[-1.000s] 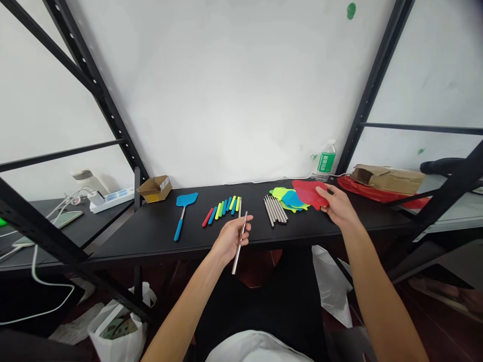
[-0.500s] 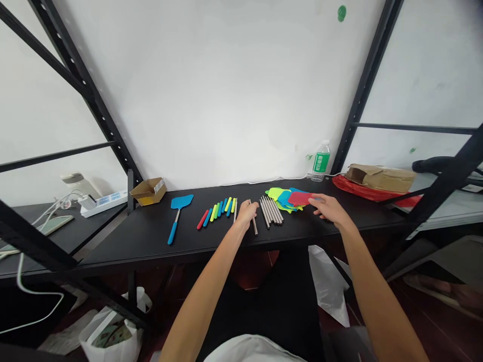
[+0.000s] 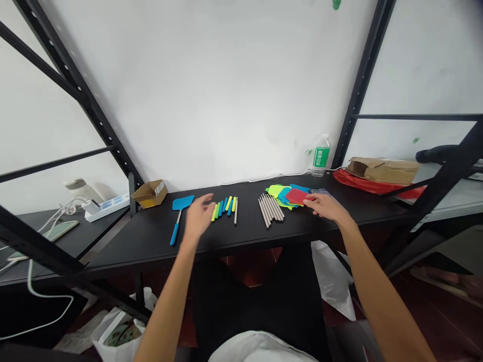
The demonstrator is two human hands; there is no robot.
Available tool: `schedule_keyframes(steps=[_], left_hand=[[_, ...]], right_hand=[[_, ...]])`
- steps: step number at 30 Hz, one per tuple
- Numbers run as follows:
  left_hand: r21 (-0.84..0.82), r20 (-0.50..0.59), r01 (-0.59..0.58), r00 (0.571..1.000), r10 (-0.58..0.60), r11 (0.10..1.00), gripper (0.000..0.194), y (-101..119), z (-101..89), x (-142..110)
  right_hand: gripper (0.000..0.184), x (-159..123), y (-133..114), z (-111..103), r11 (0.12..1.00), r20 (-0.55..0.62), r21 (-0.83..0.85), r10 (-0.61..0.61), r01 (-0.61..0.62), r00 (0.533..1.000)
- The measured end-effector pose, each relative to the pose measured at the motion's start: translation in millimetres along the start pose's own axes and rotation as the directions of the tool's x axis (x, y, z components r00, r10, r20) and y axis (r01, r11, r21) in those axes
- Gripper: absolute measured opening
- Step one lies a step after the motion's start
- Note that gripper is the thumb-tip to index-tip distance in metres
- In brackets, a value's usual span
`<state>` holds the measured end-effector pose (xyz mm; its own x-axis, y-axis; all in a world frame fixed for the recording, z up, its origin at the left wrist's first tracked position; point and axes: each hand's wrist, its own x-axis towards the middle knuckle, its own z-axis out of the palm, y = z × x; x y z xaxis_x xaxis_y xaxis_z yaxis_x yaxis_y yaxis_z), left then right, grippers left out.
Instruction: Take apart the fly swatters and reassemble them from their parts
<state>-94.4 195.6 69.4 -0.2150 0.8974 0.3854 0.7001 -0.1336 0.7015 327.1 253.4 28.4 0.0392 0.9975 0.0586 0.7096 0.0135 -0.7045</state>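
My left hand (image 3: 199, 217) is open over the left end of a row of coloured handles (image 3: 226, 206), with thumb and fingers apart. It hides the red handle at that end. Left of it lies a blue fly swatter (image 3: 182, 203) with a metal stem. One metal rod (image 3: 236, 211) lies at the row's right end. A bundle of metal rods (image 3: 270, 210) lies farther right. Beside the bundle is a pile of green and blue swatter heads (image 3: 277, 191). My right hand (image 3: 323, 206) pinches the edge of a red swatter head (image 3: 295, 196) on top of this pile.
An open cardboard box (image 3: 150, 193) stands at the table's back left. At the back right is a water bottle (image 3: 321, 157), with a cardboard package (image 3: 385, 171) on red plastic beyond it. A power strip (image 3: 107, 207) lies left of the black frame post.
My left hand has put its metal rod down by the rod bundle and moved left to the handles, opening. My right hand has lowered the red swatter head onto the pile.
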Motion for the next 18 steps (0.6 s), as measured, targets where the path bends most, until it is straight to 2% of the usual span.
schedule_keyframes(steps=[2,4,5,7,10,12,14,16,18], left_hand=[[0.281,-0.199,0.155,0.975,-0.1,0.947,0.044,-27.6,-34.5,-7.0],[0.494,-0.261,0.309,0.944,-0.201,0.812,0.05,-54.9,-53.9,-14.5],[0.55,-0.247,0.365,0.93,-0.272,0.751,0.054,-67.0,-58.2,-17.5],[0.597,-0.187,0.419,0.902,-0.389,0.684,0.051,-85.5,-59.6,-21.0],[0.597,-0.165,0.452,0.877,-0.451,0.663,0.04,-92.5,-57.2,-19.9],[0.58,-0.17,0.442,0.887,-0.429,0.685,0.037,-80.0,-57.5,-18.7],[0.532,-0.154,0.36,0.931,-0.33,0.767,0.035,-53.5,-56.8,-22.1],[0.413,-0.113,0.147,0.988,-0.11,0.899,0.032,-17.3,-50.9,-33.1],[0.259,-0.076,-0.1,0.989,0.124,0.961,0.031,21.1,-38.2,-51.3]], right_hand=[[0.051,2.1,1.6,1.6,1.0,0.008,-0.01,-0.016,0.017,1.0],[0.052,3.9,2.5,4.1,0.999,0.015,-0.016,-0.03,0.03,0.999],[0.052,4.3,2.4,5.2,0.999,0.014,-0.022,-0.034,0.034,0.999],[0.053,3.5,0.5,6.5,0.998,0.004,-0.033,-0.046,0.046,0.999],[0.052,-2.7,-8.1,5.3,0.996,-0.02,-0.008,-0.089,0.089,0.996],[0.051,-10.0,-18.3,2.6,0.99,-0.019,0.052,-0.127,0.128,0.992],[0.051,-19.4,-32.0,-0.8,0.977,0.007,0.14,-0.162,0.159,0.987],[0.051,-30.9,-48.7,-4.0,0.953,0.043,0.23,-0.21,0.195,0.977],[0.051,-44.8,-67.5,-5.1,0.915,0.098,0.307,-0.304,0.261,0.948]])
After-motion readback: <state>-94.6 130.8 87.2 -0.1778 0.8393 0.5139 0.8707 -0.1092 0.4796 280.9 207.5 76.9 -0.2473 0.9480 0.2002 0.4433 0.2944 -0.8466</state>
